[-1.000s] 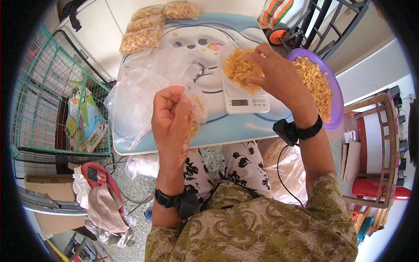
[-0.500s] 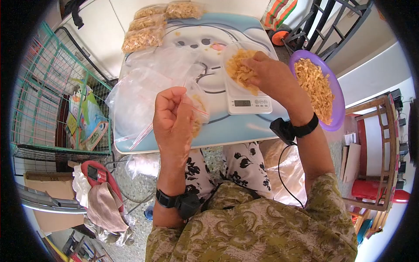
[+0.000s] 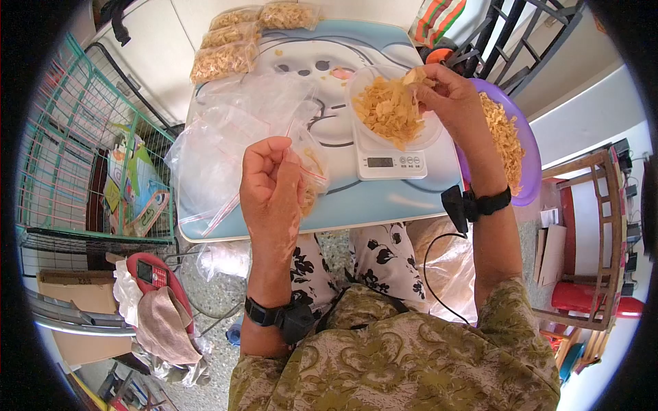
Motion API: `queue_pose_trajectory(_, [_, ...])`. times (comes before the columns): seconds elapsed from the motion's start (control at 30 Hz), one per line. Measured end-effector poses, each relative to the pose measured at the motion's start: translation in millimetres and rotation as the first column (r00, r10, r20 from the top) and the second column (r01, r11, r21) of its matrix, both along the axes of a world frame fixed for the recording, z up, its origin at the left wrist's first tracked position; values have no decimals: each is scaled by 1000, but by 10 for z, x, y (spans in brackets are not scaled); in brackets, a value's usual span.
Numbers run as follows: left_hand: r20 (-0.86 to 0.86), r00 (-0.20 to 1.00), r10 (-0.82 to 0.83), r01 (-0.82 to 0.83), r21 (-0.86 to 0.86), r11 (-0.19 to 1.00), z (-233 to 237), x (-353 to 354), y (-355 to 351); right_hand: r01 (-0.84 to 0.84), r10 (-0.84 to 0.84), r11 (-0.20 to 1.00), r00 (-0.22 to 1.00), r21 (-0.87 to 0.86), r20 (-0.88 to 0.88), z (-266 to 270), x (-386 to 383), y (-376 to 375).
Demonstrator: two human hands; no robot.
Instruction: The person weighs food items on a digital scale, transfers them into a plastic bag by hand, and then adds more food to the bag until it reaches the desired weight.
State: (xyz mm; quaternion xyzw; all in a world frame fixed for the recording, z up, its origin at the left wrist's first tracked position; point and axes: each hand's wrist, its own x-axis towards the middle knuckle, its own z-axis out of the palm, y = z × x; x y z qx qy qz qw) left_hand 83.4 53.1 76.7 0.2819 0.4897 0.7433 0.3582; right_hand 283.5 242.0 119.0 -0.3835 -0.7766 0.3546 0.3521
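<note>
My left hand (image 3: 271, 181) is closed, pinching the edge of a clear zip bag (image 3: 315, 168) with some yellowish pieces inside. My right hand (image 3: 456, 99) grips a few dried yellow strips (image 3: 415, 77) over the right side of a clear plastic bowl (image 3: 432, 137). More dried strips are heaped in that bowl, which rests on a white digital scale (image 3: 392, 166). The scale's display is too small to read. Behind my right forearm stands a purple basin (image 3: 532, 164) full of the same strips, partly hidden by the arm.
Clear zip bags (image 3: 219, 137) lie spread on the left of the table (image 3: 349, 205). Several filled bags (image 3: 226, 60) are stacked at its far left corner. A green wire cage (image 3: 68, 137) stands left, a red stool with a phone (image 3: 152, 274) below it.
My right hand has lifted from the strips in the bowl and moved right, with a few strips between its fingers. The left hand and its bag have stayed almost still.
</note>
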Motion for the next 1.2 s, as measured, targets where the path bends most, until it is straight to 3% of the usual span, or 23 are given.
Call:
queue_pose_trajectory(0.03, [4,1000,-4,4,2,1000,4,3,1,-6,2,1000,994,-30,-113,6,-2,12])
queue_pose_trajectory(0.07, [3,1000,-5,5,3,1000,7,6,2,-6,2,1000,993,-29,-114,-9,9,37])
queue_pose_trajectory(0.13, [4,1000,4,-4,-3,1000,8,7,4,-40,-20,983,945,-178,-326,-41,20,72])
queue_pose_trajectory(0.17, [3,1000,5,-5,-3,1000,6,7,3,-42,-19,983,945,-178,-328,-44,30,82])
queue_pose_trajectory(0.23, [-2,1000,7,-7,12,1000,-3,6,1,-98,-58,955,862,-279,-504,3,17,59])
queue_pose_trajectory(0.47, [6,1000,11,-11,8,1000,-7,28,14,-326,-78,842,714,-429,-696,61,99,132])
queue_pose_trajectory(0.57, [6,1000,8,-8,-14,1000,-9,25,6,-263,-79,855,785,-446,-614,38,87,138])
queue_pose_trajectory(0.63, [-12,1000,0,0,-13,1000,-16,17,8,-98,4,942,959,-322,-283,9,60,125])
queue_pose_trajectory(0.67, [-12,1000,-1,1,-13,1000,-16,18,7,-98,3,942,959,-322,-283,-6,56,134])
queue_pose_trajectory(0.73, [-12,1000,1,-1,-4,1000,-12,21,9,39,-24,995,988,-93,155,-37,46,181])
queue_pose_trajectory(0.83, [10,1000,4,-4,-12,1000,-1,40,11,48,-54,998,962,26,269,-96,31,232])
queue_pose_trajectory(0.97, [2,1000,-1,1,5,1000,-25,23,12,22,-9,998,975,-57,220,-133,48,241])
queue_pose_trajectory(1.03, [-6,1000,0,0,-14,1000,-25,16,12,-71,57,996,964,45,259,-95,80,200])
queue_pose_trajectory(1.17, [0,1000,0,0,-29,1000,-14,29,18,-55,50,998,944,6,325,60,74,-6])
queue_pose_trajectory(1.2, [-3,1000,-3,3,-24,1000,-22,27,21,-86,49,992,934,91,353,59,68,-32])
